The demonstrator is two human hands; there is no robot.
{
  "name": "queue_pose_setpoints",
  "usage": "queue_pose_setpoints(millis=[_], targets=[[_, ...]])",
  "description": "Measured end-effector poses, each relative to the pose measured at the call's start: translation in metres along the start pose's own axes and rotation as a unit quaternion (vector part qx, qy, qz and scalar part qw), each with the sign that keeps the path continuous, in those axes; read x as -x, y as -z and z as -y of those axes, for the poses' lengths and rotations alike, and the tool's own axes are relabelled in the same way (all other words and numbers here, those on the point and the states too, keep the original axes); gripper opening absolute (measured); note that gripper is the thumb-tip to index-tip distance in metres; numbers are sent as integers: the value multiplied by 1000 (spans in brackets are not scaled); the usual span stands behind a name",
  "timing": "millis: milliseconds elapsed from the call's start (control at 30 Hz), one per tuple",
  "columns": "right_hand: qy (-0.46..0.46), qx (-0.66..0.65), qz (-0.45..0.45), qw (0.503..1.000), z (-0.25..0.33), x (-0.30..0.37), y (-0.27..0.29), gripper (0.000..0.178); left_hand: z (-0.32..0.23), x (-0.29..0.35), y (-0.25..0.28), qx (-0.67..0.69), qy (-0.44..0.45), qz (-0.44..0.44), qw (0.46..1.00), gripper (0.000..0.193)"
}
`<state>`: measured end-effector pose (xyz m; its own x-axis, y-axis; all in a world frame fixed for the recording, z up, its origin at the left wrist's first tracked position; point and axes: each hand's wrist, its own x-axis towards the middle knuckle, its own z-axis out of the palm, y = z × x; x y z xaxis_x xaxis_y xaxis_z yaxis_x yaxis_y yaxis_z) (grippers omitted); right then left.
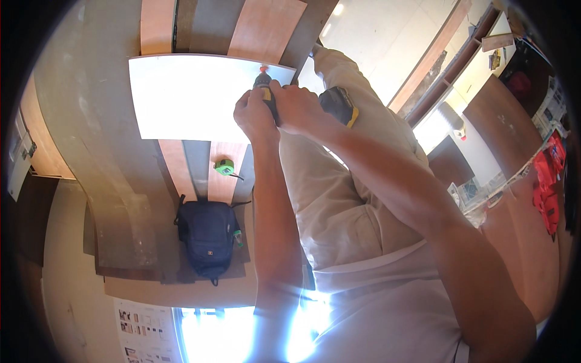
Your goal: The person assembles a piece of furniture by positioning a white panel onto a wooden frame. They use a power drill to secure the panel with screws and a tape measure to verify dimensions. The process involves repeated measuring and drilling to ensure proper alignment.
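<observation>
A black and yellow cordless drill (340, 106) is held in both of my hands over the right end of a white panel (181, 100). My right hand (296, 107) closes around it, with the battery end showing past the wrist. Pressed against the drill's front part is my left hand (255, 115), its fingers closed. The chuck (262, 78) points away from me toward the panel's far right corner. A small orange-red piece (264, 69) shows at its tip; whether it touches the panel I cannot tell.
Reddish wood boards (266, 27) lie under the panel. A green tape measure (224, 167) and a dark blue backpack (207, 239) rest nearer me on the left. My trousered leg (345, 66) stretches along the right. Red cloth or bag (549, 181) lies far right.
</observation>
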<state>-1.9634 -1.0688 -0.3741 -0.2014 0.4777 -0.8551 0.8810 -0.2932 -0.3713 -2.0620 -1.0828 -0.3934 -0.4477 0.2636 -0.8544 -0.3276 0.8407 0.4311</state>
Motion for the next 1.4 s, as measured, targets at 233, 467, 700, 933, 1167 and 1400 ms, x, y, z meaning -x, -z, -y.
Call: queue_pose_setpoints(millis=[233, 467, 700, 933, 1167, 1400], targets=[[6, 10, -18, 1000, -10, -3, -13, 65, 10, -2, 1, 7, -8, 3, 1000, 35], [4, 0, -19, 1000, -11, -2, -12, 63, 5, 1, -2, -1, -6, 11, 1000, 34], [4, -11, -24, 1000, -10, -1, -7, 61, 1, 6, -4, -7, 11, 4, 1000, 40], [5, -9, -21, 1000, -12, -4, -8, 60, 3, 1, -4, -13, 5, 11, 1000, 40], [-2, -5, -53, 999, -11, -6, -20, 56, 4, -1, -6, 1, 7, -10, 1000, 34], [1, -6, -49, 999, -11, 4, -22, 72, 0, 4, -6, -8, 20, -22, 1000, 39]])
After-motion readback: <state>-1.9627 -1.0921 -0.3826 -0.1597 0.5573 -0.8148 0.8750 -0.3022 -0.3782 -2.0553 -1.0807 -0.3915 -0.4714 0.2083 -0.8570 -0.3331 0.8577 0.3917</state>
